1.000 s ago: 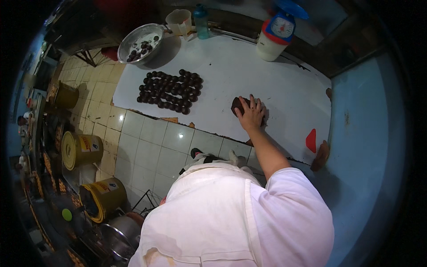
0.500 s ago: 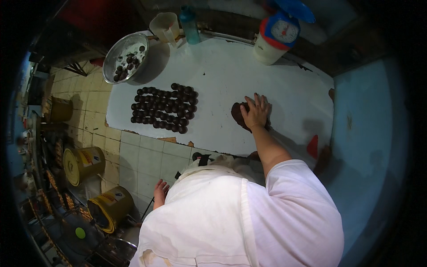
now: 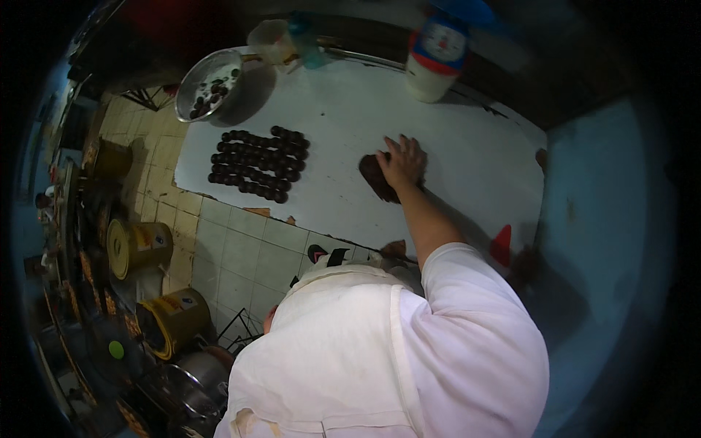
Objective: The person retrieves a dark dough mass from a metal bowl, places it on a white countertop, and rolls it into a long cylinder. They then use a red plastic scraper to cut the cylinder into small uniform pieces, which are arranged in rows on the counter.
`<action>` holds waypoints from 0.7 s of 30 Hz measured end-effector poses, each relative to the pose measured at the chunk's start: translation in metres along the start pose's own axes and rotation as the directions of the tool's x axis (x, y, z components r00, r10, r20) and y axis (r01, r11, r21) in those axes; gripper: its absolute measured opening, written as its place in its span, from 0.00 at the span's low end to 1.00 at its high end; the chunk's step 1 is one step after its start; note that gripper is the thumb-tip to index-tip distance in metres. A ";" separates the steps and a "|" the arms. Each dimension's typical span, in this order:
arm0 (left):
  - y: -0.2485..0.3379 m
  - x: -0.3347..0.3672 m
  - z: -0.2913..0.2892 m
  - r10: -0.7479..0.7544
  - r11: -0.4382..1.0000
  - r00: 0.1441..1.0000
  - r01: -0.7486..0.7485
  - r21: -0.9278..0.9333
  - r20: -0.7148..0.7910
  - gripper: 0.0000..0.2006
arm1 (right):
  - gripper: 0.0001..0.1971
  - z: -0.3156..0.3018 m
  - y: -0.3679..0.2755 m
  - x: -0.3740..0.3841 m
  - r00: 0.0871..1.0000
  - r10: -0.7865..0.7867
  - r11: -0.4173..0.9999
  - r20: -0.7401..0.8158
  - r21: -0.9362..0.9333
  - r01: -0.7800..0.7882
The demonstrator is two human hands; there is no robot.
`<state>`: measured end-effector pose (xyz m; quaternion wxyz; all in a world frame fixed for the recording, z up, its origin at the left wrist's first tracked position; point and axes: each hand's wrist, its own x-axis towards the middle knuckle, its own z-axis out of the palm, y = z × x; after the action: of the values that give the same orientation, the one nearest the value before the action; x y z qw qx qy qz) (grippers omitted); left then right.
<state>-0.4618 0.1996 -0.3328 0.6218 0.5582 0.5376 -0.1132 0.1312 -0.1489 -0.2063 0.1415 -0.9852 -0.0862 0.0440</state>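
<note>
Your left hand point(image 3: 270, 319) has slipped almost wholly behind the white apron point(image 3: 328, 336) since half a second ago; only a sliver of skin shows at lower centre, so you can't tell whether it's open or closed. And your right hand point(image 3: 402, 164), just right of centre, is spread with its fingers fanned, palm down on the dark brown lump point(image 3: 372, 177), which lies on the tabletop, partly covered by that hand. Left of it, dark balls point(image 3: 255, 166) line up in close rows.

Up to the upper left now: a metal bowl point(image 3: 207, 86) with white powder and more balls inside. Next to it, a translucent jug point(image 3: 272, 42) and a teal bottle point(image 3: 308, 50), blurred, contents unclear. At upper right, a blue dial scale point(image 3: 444, 42) shows above a pale tub point(image 3: 425, 82).

Beneath it all, your white tabletop point(image 3: 467, 157), its near edge chipped to brown, with a red triangular piece point(image 3: 501, 246) at the right. Down the left side, a lidded yellow bucket point(image 3: 139, 248), another yellow bucket point(image 3: 184, 319) with a dark mouth, and a metal pot point(image 3: 196, 393) by the tiled floor point(image 3: 241, 237). Far right, a blue wall point(image 3: 591, 190).
</note>
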 end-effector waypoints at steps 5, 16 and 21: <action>-0.033 -0.029 0.038 -0.053 0.997 0.998 0.051 0.054 0.036 0.28 | 0.34 -0.017 0.056 -0.048 0.970 0.078 0.934 -0.230 0.357 0.010; -0.141 -0.057 0.081 -0.067 0.998 0.998 0.067 0.005 0.002 0.28 | 0.45 -0.091 0.321 -0.229 0.896 0.442 0.888 -0.055 -0.115 -0.445; -0.186 -0.098 0.053 -0.148 0.985 0.978 0.132 -0.115 -0.146 0.28 | 0.37 -0.073 0.302 -0.198 0.986 0.134 0.979 0.103 -0.167 -0.116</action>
<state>-0.6103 0.0462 -0.3722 0.5973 0.4927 0.6271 -0.0851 -0.0072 -0.4902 -0.2103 0.0534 -0.9927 -0.0351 0.1018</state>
